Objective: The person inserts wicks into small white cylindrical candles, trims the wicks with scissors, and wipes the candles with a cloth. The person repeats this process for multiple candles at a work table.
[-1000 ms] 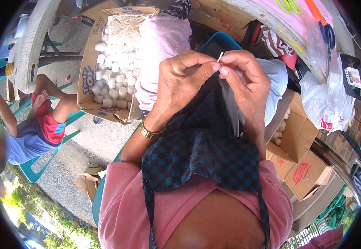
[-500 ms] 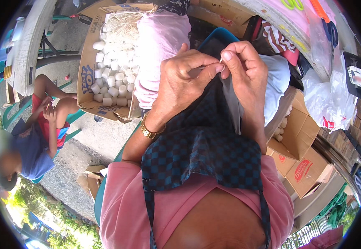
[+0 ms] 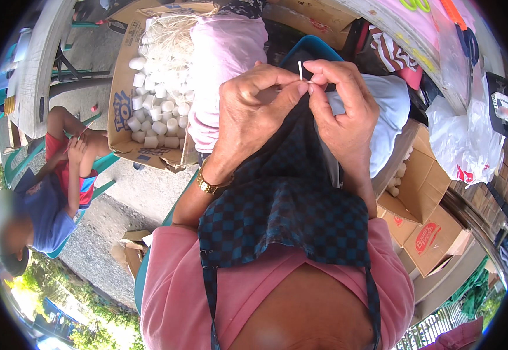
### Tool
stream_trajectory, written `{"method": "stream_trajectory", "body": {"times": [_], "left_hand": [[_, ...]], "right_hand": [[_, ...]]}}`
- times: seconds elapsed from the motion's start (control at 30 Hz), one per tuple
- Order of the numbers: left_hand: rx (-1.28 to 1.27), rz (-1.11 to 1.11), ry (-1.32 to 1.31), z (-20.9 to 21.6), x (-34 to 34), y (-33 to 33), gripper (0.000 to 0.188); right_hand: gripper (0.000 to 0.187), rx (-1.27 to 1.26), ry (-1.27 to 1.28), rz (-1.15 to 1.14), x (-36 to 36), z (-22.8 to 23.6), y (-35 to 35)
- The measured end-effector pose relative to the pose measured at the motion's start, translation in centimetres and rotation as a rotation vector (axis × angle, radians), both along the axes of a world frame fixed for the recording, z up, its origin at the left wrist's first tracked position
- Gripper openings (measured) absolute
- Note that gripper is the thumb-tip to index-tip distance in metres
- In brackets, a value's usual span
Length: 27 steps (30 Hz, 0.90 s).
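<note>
Above my lap, my left hand and my right hand meet fingertip to fingertip. Between them is a thin white string, one short end of it standing upright above the fingers. Both hands pinch it with thumb and forefinger. To my left, a cardboard box holds many small white cylinders that look like candles. A tangle of pale loose strings lies over their far part. A pink cloth lies between this box and my left hand.
At my right, another cardboard box has more white pieces inside. A white plastic bag and a table edge with scissors are beyond it. A blue bin stands ahead. A person sits at the left.
My fingertips have shifted slightly left and up, and the string's white end now stands upright between them. My right fingers have spread a little. The seated person's hands have moved.
</note>
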<state>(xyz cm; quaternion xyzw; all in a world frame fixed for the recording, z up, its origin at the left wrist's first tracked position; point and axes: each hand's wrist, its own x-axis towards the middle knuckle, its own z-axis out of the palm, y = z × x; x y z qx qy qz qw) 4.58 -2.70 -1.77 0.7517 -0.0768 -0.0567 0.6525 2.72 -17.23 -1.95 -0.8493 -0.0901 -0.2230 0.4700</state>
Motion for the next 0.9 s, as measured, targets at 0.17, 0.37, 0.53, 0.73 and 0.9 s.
{"method": "stream_trajectory", "body": {"times": [0.17,0.37,0.53,0.73,0.9], "left_hand": [[0.010,-0.033,0.019,0.2,0.0,0.2,0.008],[0.137,-0.049,-0.151,-0.7,-0.1,0.6,0.007],[0.344,0.098,-0.391,-1.0,-0.8,0.0,0.007],[0.406,0.108,-0.458,-1.1,-0.5,-0.3,0.008],[-0.103,0.186,0.091,-1.5,-0.6,-0.6,0.014]], "right_hand": [[0.028,-0.097,-0.041,-0.003,-0.3,-0.2,-0.1],[0.020,-0.263,-0.064,0.050,-0.1,-0.2,-0.3],[0.015,-0.398,-0.116,0.108,0.3,-0.5,-0.8],[0.013,-0.396,-0.153,0.038,0.3,-0.5,-0.5],[0.014,-0.300,-0.180,-0.080,-0.1,-0.1,0.3]]}}
